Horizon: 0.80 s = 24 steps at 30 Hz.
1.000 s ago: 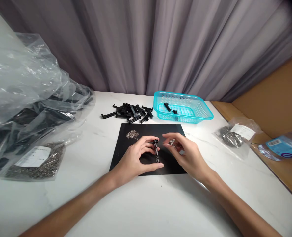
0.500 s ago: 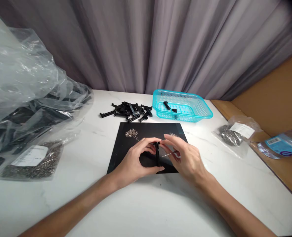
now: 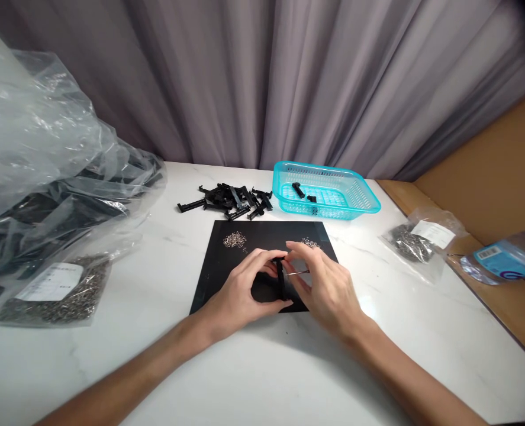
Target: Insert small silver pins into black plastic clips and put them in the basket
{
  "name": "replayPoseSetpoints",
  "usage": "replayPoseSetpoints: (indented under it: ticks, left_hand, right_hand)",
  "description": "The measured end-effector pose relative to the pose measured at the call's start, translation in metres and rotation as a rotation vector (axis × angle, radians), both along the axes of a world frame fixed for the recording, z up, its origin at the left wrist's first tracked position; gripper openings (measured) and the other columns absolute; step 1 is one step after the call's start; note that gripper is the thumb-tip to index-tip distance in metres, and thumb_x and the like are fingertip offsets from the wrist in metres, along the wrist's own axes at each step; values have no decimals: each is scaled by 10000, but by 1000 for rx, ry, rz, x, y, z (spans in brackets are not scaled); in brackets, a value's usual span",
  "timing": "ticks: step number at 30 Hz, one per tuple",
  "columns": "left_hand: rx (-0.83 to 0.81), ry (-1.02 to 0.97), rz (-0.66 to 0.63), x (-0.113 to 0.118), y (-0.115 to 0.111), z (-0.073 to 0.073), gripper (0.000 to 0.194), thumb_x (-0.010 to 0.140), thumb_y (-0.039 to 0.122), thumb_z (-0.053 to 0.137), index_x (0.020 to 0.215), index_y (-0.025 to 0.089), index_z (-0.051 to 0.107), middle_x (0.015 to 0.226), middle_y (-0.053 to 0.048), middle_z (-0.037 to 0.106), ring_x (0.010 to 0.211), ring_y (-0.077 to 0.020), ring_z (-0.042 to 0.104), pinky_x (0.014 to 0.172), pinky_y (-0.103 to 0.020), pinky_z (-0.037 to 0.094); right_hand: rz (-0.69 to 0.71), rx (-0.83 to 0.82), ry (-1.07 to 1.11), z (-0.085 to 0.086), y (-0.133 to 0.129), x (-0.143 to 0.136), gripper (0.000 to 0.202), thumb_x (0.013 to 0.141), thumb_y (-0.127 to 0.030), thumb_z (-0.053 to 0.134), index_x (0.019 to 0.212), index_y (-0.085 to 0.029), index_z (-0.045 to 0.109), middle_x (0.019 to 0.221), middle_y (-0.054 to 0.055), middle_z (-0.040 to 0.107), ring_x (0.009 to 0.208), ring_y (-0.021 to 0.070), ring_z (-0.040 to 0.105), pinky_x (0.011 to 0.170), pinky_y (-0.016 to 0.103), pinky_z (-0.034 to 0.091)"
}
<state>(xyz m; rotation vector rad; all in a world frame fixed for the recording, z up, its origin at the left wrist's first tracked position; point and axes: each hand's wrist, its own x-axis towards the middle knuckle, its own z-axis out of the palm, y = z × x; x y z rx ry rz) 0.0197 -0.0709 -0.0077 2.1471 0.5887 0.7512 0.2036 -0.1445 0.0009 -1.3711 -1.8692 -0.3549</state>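
Note:
A slim black plastic part (image 3: 281, 278) stands on end between the fingers and thumb of my left hand (image 3: 243, 284), over a black mat (image 3: 262, 231). My right hand (image 3: 328, 284) is closed around a thin silver metal rod (image 3: 294, 273), whose tip points left at the middle of the part. Its upper fingertips reach the top end of the part; whether they pinch a small piece there cannot be made out. Small metal pieces (image 3: 234, 239) form a pile at the mat's back left, and a second little pile (image 3: 310, 243) lies behind my right hand.
Several black plastic parts (image 3: 226, 200) are heaped behind the mat. A turquoise basket (image 3: 373, 207) holds two more. Bags of metal pieces lie at left (image 3: 73, 302) and right (image 3: 411, 242). A plastic bottle (image 3: 506, 260) lies at the right edge, a large plastic bag (image 3: 67, 154) at far left.
My right hand has shifted slightly left, bringing the metal rod's tip closer to the black part. My left hand keeps its hold; the whole view has slid a little.

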Motion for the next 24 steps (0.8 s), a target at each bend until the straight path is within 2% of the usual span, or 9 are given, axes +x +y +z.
replayPoseSetpoints:
  ticks: [6, 13, 19, 24]
  left_hand:
    - [-29, -20, -12, 1, 0, 0, 666, 792, 228, 848, 1364, 331, 521, 1219, -26, 615, 1015, -195, 666, 953, -392, 595]
    - [-221, -125, -8, 2, -3, 1, 697, 721, 263, 908, 1318, 257, 546, 1199, -51, 679, 987, -200, 697, 939, -390, 612]
    - [-196, -114, 5, 3, -2, 7, 666, 704, 247, 913, 1286, 227, 590, 1132, -44, 682, 961, -197, 699, 928, -377, 610]
    - [-205, -120, -2, 2, -3, 9, 691, 701, 256, 919, 1305, 221, 585, 1132, -47, 682, 972, -198, 694, 930, -373, 604]
  right_hand:
    - [-22, -41, 101, -2, -2, -2, 326, 1013, -123, 486, 1321, -229, 500, 988, 44, 760, 830, 191, 710, 676, 315, 584]
    - [-27, 19, 211, -7, -5, -11, 370, 1017, -156, 548, 1366, -264, 495, 999, 36, 783, 795, 184, 732, 690, 316, 600]
    - [-20, 47, 225, -7, -5, -12, 385, 1014, -131, 559, 1370, -263, 491, 981, 28, 788, 766, 174, 734, 675, 306, 605]
    - [60, -40, 210, -8, -4, -1, 469, 1016, -78, 464, 1444, -268, 433, 1085, 37, 765, 851, 164, 733, 692, 293, 616]
